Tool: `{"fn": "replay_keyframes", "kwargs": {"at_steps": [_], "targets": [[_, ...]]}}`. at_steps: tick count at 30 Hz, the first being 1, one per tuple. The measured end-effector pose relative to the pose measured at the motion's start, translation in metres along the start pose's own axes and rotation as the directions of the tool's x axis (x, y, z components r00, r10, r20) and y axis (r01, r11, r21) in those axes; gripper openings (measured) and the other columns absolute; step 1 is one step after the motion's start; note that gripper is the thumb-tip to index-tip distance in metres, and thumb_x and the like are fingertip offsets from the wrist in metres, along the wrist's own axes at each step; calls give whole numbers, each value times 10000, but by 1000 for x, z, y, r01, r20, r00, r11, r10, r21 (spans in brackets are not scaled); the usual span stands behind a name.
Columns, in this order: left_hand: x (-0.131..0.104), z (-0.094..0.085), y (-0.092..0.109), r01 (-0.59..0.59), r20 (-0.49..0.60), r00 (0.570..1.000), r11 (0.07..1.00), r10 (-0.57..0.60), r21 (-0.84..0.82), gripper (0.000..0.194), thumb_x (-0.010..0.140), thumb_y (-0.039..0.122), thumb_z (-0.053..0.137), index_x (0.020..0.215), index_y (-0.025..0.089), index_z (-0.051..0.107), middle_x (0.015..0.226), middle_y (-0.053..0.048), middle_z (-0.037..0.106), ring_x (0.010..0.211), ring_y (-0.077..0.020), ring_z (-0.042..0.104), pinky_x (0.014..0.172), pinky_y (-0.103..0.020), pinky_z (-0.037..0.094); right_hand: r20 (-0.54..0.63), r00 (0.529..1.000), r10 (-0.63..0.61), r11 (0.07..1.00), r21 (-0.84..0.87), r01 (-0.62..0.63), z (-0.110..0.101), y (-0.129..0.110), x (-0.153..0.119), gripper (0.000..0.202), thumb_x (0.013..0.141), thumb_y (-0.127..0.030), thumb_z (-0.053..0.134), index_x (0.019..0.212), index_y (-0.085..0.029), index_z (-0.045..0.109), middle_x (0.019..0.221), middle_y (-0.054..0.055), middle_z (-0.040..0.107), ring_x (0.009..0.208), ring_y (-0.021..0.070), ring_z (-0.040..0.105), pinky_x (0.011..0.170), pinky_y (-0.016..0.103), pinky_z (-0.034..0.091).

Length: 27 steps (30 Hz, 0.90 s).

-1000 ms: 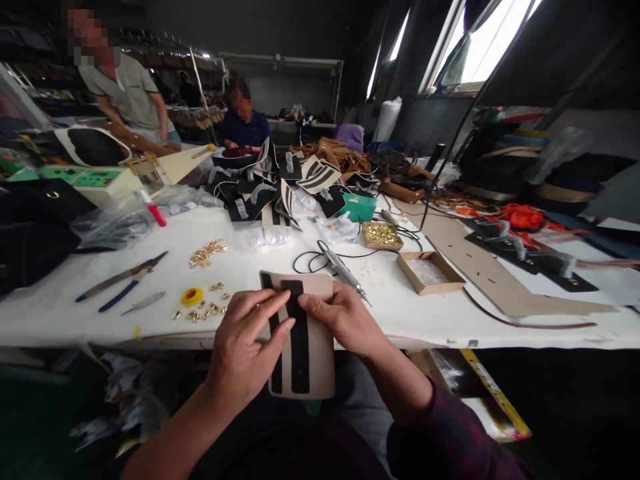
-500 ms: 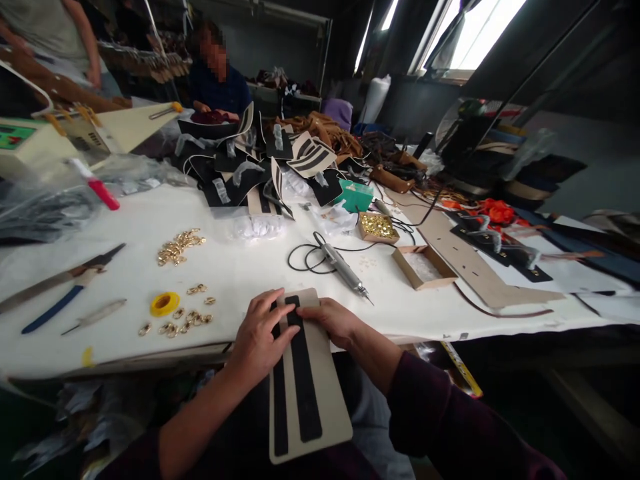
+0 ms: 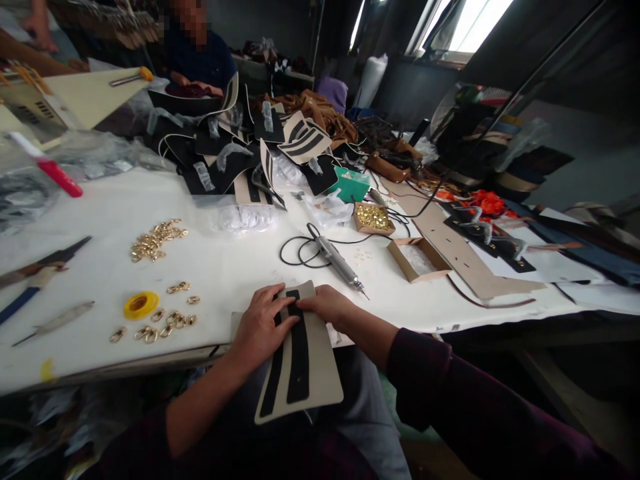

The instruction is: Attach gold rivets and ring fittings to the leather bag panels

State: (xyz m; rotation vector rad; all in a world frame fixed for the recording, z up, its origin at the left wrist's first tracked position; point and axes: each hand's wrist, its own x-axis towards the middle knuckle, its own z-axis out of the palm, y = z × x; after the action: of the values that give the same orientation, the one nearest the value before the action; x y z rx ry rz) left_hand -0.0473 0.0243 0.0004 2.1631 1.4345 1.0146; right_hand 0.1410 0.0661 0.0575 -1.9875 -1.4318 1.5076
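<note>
A flat beige panel with rounded corners and two black strips lies tilted over my lap, its far end at the table's front edge. My left hand grips its far left side, with fingers and thumb pressed on the strips. From the right, my right hand pinches the far end, its thumb on top near the tip of one strip and its other fingers hidden underneath. Just beyond my hands lies a silver electric screwdriver with a black cord.
Left of my hands lie gold clasps, a yellow tape roll, an awl and scissors. A box of gold studs and a cardboard tray stand right. Strapped panels are heaped behind; a person sits beyond.
The panel's near end has risen and shifted left, and the panel now looks slightly bent. My hands keep their hold. The view has turned, so the table's things appear farther left.
</note>
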Motion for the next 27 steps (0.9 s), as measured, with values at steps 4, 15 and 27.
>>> {"fn": "replay_keyframes", "kwargs": {"at_steps": [4,15,27], "targets": [[0,1,2,12,30,999,999,-13,41,346,860,249,810,1205,231,777,1421,-121,677,1334,-349,592,1128,-574,545,11,1000,4,1000,-10,-4,0,0,0,180,766,-274,747,879,-141,790,793,68,769,652,182,672,511,241,451],[5,2,9,20,65,998,995,-26,96,322,855,271,813,1176,243,803,1377,-102,710,1302,-339,605,1111,-553,539,-81,986,-148,976,-171,132,-5,7,-3,146,788,-260,736,864,-150,794,796,52,765,762,189,676,607,247,419],[14,3,19,86,50,994,987,-93,137,195,872,281,799,1067,282,797,1294,-33,758,1240,-306,634,1032,-522,510,-70,975,-209,944,-276,182,-9,11,-1,129,823,-303,719,832,-177,747,792,36,755,772,186,668,624,252,398]]}}
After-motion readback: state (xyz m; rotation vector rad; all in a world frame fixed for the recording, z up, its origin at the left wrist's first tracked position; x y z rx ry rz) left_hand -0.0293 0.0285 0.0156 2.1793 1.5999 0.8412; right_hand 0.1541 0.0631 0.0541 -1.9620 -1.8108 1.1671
